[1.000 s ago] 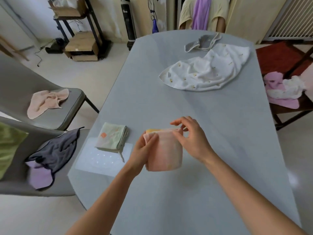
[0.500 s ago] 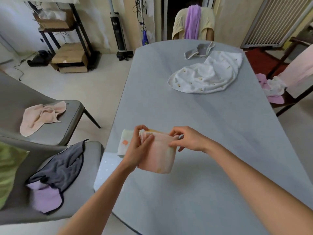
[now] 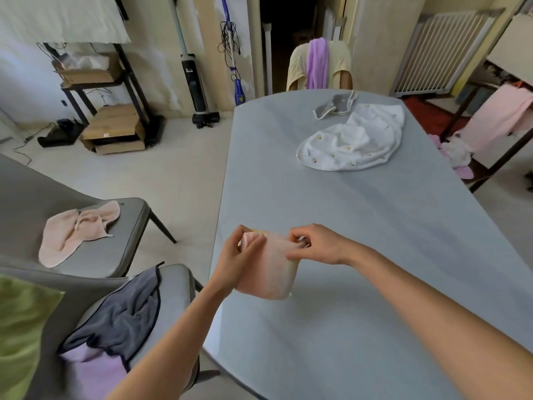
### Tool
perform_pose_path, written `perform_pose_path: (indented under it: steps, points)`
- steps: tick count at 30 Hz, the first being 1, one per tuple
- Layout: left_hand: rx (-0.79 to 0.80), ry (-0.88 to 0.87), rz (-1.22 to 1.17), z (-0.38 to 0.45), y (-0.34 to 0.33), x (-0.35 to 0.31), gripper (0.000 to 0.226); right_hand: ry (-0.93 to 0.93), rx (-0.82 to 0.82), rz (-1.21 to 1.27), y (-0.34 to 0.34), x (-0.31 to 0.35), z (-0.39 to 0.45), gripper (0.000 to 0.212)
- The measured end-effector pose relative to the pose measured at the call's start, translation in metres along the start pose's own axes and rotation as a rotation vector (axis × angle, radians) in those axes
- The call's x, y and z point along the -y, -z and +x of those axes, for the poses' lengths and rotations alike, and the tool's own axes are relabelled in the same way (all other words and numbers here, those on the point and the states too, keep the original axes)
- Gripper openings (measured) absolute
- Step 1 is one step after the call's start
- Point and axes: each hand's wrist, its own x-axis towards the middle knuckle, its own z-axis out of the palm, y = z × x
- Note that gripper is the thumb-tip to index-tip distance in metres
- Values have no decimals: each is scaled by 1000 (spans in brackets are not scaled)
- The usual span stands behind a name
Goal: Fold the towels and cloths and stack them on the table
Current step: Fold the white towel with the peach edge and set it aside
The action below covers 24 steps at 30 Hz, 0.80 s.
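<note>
A small folded pink cloth point(image 3: 268, 272) with a yellow edge hangs between my two hands above the near left part of the grey table point(image 3: 360, 255). My left hand point(image 3: 236, 261) grips its left top corner. My right hand point(image 3: 317, 245) pinches its right top corner. The folded pale green cloth seen earlier is hidden behind my hands. A crumpled white towel point(image 3: 354, 142) and a small grey cloth point(image 3: 334, 105) lie unfolded at the table's far end.
Two grey chairs stand left of the table: one holds a peach cloth point(image 3: 76, 230), the nearer one a dark grey and lilac cloth point(image 3: 115, 324). Pink and white cloths point(image 3: 458, 153) lie on a stand at right. A far chair carries a purple towel point(image 3: 317, 63).
Both hands have carried the pink cloth leftward toward the table's left edge, over the folded green cloth, which is now hidden. The camera has tilted up.
</note>
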Motion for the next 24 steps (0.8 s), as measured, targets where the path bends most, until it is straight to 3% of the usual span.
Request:
perform_pose_path:
  steps: [4,7,10,13,16,17,19,21,24]
  points:
    - [-38,-55,17,4,10,-4,22,27,95,-205,-6,7,9,25]
    - [-76,-109,19,8,15,-6,19,57,-6,-209,-1,23,13,35]
    - [-159,-178,89,14,13,-10,20,80,-136,-69,9,34,15,43]
    - [-215,-164,148,21,6,-13,26,25,-217,319,8,34,17,40]
    - [-265,31,151,35,-10,-17,33,-163,-352,626,6,26,24,23]
    - [-271,136,125,38,-16,-18,30,-263,-357,697,4,22,25,27]
    - [-273,333,44,40,-24,-14,22,-403,-236,760,-5,11,23,30]
    - [-248,476,36,33,-28,-10,28,-415,-109,824,-18,0,20,19]
    - [-137,655,-54,25,-31,-6,38,-462,-235,822,-18,-13,20,29]
